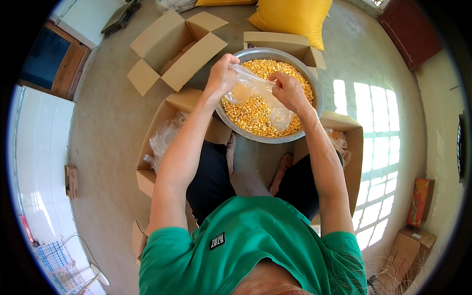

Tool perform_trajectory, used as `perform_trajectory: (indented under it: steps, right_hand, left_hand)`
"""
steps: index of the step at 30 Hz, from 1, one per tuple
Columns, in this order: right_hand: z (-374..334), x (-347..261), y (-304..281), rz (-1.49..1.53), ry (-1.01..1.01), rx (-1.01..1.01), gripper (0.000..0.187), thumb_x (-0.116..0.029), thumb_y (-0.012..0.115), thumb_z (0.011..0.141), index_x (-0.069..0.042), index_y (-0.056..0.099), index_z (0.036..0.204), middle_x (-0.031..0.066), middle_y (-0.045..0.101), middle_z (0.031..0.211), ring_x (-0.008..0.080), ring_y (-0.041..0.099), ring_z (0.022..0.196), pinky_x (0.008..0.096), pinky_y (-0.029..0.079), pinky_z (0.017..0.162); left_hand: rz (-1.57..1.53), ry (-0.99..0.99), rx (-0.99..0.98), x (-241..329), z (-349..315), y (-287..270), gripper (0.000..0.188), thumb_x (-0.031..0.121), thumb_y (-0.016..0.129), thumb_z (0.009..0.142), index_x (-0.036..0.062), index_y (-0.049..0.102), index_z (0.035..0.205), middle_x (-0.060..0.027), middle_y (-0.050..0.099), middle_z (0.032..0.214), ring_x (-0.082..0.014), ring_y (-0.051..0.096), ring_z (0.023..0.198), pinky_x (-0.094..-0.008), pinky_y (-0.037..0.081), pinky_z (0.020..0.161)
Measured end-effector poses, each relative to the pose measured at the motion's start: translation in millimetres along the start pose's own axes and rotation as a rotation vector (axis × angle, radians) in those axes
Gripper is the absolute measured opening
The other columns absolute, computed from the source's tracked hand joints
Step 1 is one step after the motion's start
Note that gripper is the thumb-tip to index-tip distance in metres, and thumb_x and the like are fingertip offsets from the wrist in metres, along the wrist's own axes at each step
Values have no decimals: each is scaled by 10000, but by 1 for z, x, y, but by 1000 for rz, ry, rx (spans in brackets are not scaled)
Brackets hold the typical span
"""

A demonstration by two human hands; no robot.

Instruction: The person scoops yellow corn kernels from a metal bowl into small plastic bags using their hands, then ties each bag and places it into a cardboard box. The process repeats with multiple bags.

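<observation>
A clear plastic bag [255,84] is stretched between my two hands over a wide metal basin [318,93] full of yellow corn kernels [250,114]. My left hand [223,73] is closed on one edge of the bag, above the basin's left rim. Over the kernels, my right hand [289,91] pinches the opposite edge. The bag's lower corner hangs down near the kernels on the right; whether it touches them I cannot tell. I cannot make out any kernels inside the bag.
Open cardboard boxes stand beyond the basin, one at the far left [169,46] and one behind it [282,42]. Boxes holding plastic bags flank my legs, left [167,132] and right [351,142]. A full yellow sack [292,19] lies at the back.
</observation>
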State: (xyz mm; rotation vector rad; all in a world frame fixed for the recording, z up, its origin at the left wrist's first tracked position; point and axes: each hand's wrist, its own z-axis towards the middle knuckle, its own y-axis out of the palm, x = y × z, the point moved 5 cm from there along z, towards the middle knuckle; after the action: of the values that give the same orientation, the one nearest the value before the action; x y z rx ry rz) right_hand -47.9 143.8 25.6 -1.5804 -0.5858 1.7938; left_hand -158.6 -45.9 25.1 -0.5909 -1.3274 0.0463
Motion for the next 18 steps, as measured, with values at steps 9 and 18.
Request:
perform_trajectory:
  steps: [9, 18]
  right_hand:
    - [5, 30, -20, -148, 165, 88, 228, -121, 553, 793, -72, 643, 997, 199, 659, 932, 374, 623, 899, 454, 483, 796]
    - [7, 17, -38, -57, 42, 352, 307, -167, 637, 779, -59, 593, 1064, 174, 631, 1003, 362, 584, 976, 432, 460, 841]
  left_hand:
    - [-111, -93, 99, 1, 2, -46, 95, 80, 521, 828, 35, 598, 862, -12, 582, 747, -88, 517, 686, -254, 422, 605]
    - [230, -10, -43, 2, -3, -32, 279, 301, 598, 830, 22, 596, 809, -119, 606, 685, -210, 575, 618, -368, 454, 602]
